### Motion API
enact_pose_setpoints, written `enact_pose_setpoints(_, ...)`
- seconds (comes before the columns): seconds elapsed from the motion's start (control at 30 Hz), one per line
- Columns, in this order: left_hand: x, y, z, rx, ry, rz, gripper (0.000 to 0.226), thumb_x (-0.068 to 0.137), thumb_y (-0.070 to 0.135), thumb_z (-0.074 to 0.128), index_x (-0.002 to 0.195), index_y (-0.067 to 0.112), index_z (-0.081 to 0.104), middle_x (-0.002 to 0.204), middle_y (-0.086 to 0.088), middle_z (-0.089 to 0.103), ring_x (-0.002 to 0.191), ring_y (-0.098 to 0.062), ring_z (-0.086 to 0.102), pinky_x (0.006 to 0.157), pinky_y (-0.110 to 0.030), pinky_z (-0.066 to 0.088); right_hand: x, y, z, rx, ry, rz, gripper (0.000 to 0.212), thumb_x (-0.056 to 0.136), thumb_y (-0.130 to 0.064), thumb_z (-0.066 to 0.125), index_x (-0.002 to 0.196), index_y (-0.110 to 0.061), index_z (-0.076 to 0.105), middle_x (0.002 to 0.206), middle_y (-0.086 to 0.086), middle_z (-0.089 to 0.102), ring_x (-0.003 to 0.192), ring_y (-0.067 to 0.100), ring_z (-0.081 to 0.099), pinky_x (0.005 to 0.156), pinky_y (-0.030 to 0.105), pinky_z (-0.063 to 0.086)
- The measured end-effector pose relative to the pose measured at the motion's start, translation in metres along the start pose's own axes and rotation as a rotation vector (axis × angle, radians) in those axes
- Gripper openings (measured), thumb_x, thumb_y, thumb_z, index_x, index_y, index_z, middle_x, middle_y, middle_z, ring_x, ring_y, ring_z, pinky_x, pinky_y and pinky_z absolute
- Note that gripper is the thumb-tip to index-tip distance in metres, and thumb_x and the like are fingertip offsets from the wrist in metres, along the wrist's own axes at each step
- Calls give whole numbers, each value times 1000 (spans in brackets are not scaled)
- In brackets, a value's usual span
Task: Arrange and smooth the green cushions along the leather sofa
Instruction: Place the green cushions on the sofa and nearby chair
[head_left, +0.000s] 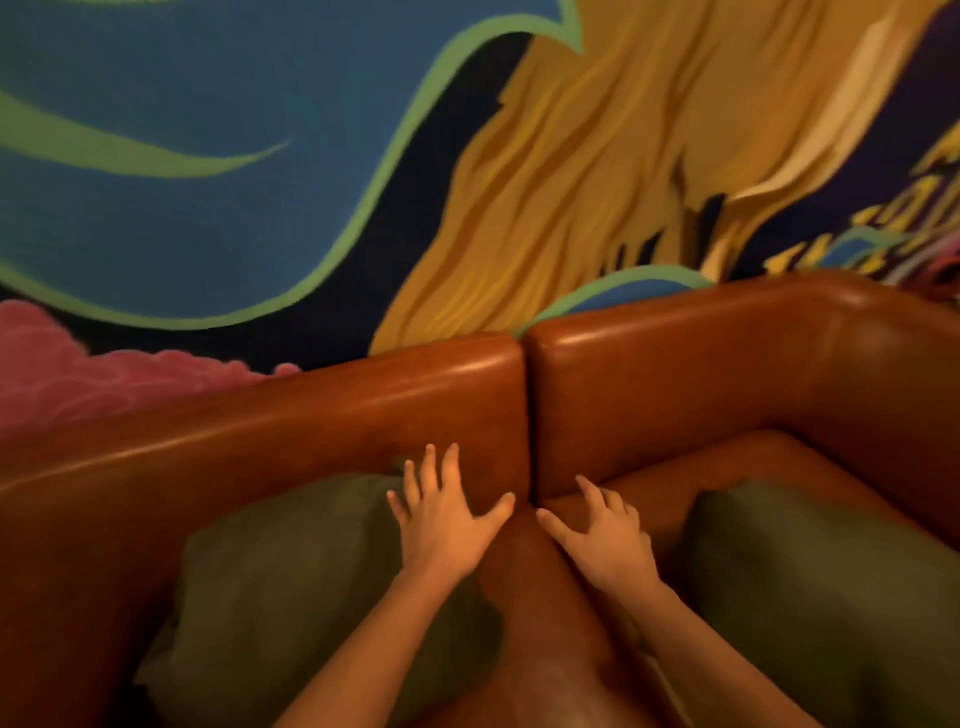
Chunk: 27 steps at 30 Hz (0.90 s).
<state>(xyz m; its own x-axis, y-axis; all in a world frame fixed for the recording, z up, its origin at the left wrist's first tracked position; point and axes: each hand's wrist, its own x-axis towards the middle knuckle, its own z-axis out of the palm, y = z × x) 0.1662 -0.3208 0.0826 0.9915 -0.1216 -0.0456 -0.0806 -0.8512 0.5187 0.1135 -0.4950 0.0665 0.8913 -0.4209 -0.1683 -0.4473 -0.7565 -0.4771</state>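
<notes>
both hands reach forward with fingers spread and released, the left hand (447, 525) over the top corner of the left cushion (311, 597), the right hand (605, 540) over the sofa (727, 384) seat beside the right cushion (821, 597). both cushions lean on the backrest, with a painted wall (363, 156) behind.

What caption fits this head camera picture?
Two open hands, left hand and right hand, reach between two soft green cushions on a brown leather sofa.

Both forearms were bare up to the frame edge, no sleeves visible. Left hand (447, 525) and right hand (605, 543) were bare too: no gloves, rings, watch or wristbands seen. Nails looked short; picture was too blurred for finer detail.
</notes>
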Motion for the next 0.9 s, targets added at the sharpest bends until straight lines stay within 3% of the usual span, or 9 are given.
enact_pose_setpoints(0.23, -20, 129, 73, 48, -253, 238, 97, 73, 80, 43, 149, 33, 6, 160, 1, 1, 146, -29, -1, 115, -55, 4, -27, 124, -74, -36, 123, 198, 87, 78, -80, 38, 150, -34, 19, 156, 1, 25, 143, 26, 19, 111, 50, 24)
enact_pose_setpoints(0.43, -51, 213, 145, 112, -407, 316, 98, 70, 83, 43, 148, 35, 10, 160, 1, 5, 146, -29, 4, 112, -59, 11, -59, 238, -120, -54, 164, 400, 90, 77, -80, 41, 150, -32, 19, 156, 3, 23, 144, 26, 18, 112, 50, 22)
enact_pose_setpoints(0.57, -55, 242, 200, 83, -489, 252, 103, 63, 86, 47, 147, 39, 13, 158, -1, 10, 144, -32, 10, 110, -62, 19, -60, 310, -140, -59, 161, 489, 95, 73, -82, 45, 150, -33, 18, 157, 2, 21, 144, 27, 16, 113, 52, 21)
enact_pose_setpoints(0.73, -33, 256, 265, -32, -516, 62, 120, 47, 93, 48, 148, 40, 12, 157, -13, 14, 142, -39, 17, 113, -55, 21, -36, 393, -145, -1, 113, 544, 105, 65, -88, 47, 150, -35, 16, 159, 0, 11, 145, 30, 11, 112, 59, 19)
enact_pose_setpoints(0.9, -3, 256, 307, -199, -490, -94, 133, 33, 96, 48, 147, 43, 6, 153, -16, 22, 139, -40, 24, 113, -51, 24, 1, 441, -139, 220, 65, 610, 133, 38, -98, 48, 149, -39, 7, 158, 4, 10, 143, 38, 15, 111, 62, 23)
